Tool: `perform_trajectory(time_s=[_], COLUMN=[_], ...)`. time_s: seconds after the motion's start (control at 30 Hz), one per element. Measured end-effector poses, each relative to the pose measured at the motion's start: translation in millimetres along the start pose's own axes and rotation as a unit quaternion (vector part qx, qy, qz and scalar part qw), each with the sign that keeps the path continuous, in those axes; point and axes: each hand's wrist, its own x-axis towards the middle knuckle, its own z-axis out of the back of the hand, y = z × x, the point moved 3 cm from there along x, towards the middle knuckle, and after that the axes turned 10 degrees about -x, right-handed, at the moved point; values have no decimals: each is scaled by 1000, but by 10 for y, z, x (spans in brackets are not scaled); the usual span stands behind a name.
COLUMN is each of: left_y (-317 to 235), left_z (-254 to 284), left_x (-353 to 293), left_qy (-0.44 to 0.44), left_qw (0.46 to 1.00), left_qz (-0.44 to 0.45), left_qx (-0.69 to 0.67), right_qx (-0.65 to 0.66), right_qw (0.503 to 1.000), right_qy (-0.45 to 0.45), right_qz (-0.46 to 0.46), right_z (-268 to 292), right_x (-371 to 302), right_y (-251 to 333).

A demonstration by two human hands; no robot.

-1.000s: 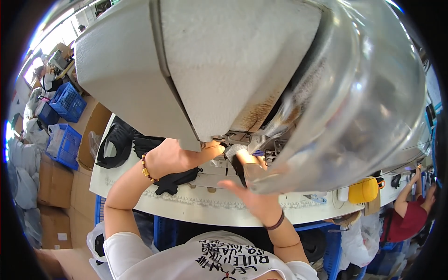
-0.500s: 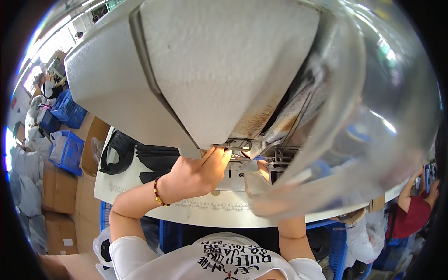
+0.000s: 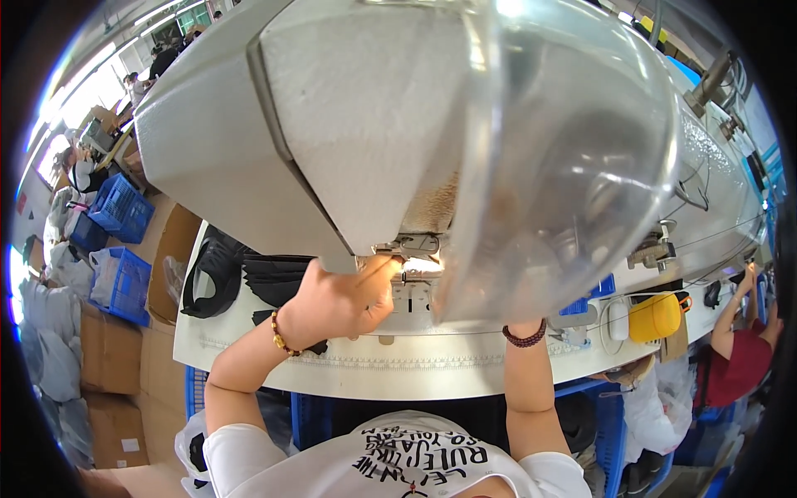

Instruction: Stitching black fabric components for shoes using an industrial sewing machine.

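In front of me is a sewing machine [image 3: 374, 108] with a bulky pale head. My left hand [image 3: 344, 300] reaches under it, fingers drawn together and tips beside the metal presser foot [image 3: 407, 247]; whatever they pinch is hidden. A curved clear plastic shield [image 3: 581, 191] stands on the machine's right side. Behind its lower edge is my right hand [image 3: 531, 290], blurred through the plastic, so its fingers cannot be made out. Left of my left hand, folded black fabric pieces [image 3: 278, 278] lie beside a curved black piece [image 3: 212, 278].
The white table [image 3: 415, 373] has a ruler scale along its front. At its right are a yellow case [image 3: 653, 317] and a small white object [image 3: 618, 319]. Blue crates [image 3: 124, 286] and cardboard boxes [image 3: 122, 353] stand on the left. A person in red [image 3: 739, 365] is at far right.
The clear shield has shifted, its lower edge now higher and farther from me. My right hand has moved away from me with it. My left hand has slid slightly left, staying at the presser foot.
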Motion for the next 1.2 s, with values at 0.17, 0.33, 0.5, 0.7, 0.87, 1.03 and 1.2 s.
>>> perform_trajectory(time_s=[0.17,0.33,0.5,0.7,0.87,1.03,1.2], left_y=[568,1134,1096,514,752,1184,954], left_z=[61,-25,442,1483,1411,1219,1251], left_x=[154,360,305,-759,-1897,-2376,-2106], left_qy=[-56,-81,-105,-86,14,82,1], left_qw=[979,941,964,935,891,852,806], left_qz=[140,232,192,164,289,485,453], left_qx=[-137,-233,-152,304,351,180,381], right_qx=[-118,-213,-165,-199,-175,-146,-159], right_qw=[991,963,963,967,968,959,835], right_qy=[-44,128,166,92,82,135,216], right_qz=[41,-103,-132,-129,-158,-202,-480], right_z=[171,-16,181,547,596,627,1349], right_x=[-131,-186,-207,-386,-550,-909,-1892], right_y=[195,44,332,660,669,677,470])
